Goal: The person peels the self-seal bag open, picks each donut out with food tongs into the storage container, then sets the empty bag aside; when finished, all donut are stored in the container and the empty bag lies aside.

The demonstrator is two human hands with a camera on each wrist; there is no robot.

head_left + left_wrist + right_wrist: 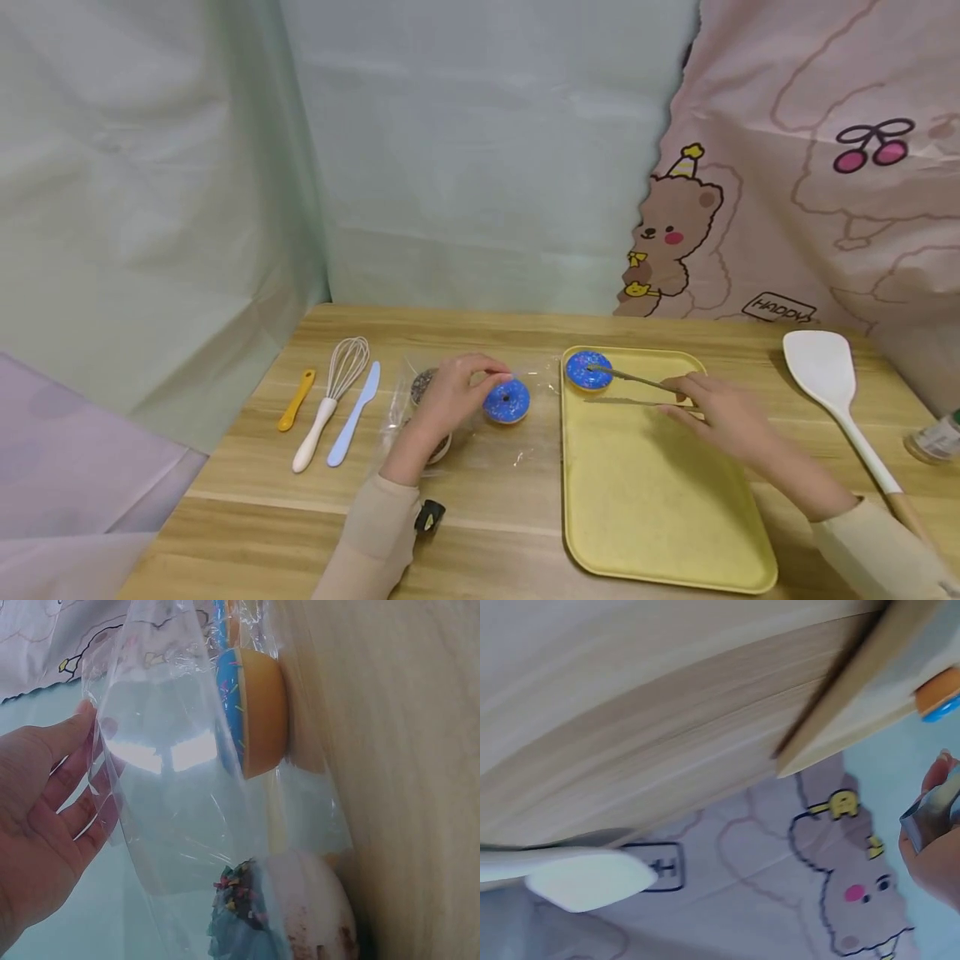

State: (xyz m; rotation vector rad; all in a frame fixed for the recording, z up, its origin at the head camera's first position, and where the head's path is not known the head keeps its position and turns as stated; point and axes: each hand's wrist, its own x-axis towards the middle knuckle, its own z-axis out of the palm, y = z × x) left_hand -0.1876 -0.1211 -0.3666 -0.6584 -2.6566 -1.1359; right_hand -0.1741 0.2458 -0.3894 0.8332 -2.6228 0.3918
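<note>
My left hand [453, 392] pinches the lifted film of a clear plastic bag [172, 817] between thumb and fingers. Under that film, beside the hand, lies a blue-iced doughnut [507, 404] with sprinkles. Two dark-topped doughnuts, one far [422, 386] and one near [438, 452], are partly hidden behind the left hand and wrist. Metal tongs [637, 377] are held in my right hand [731, 412] over the yellow tray [652, 500]. Their arms stand apart, one tip over another blue-iced doughnut [581, 379] in the tray's far left corner. The right wrist view catches only part of the tongs.
Left of the bag lie a small yellow-handled tool [297, 402], a white whisk [325, 421] and a pale blue spreader [356, 417]. A large white spatula [821, 367] lies right of the tray, with a jar [933, 440] at the far right. Behind the table hang cloths.
</note>
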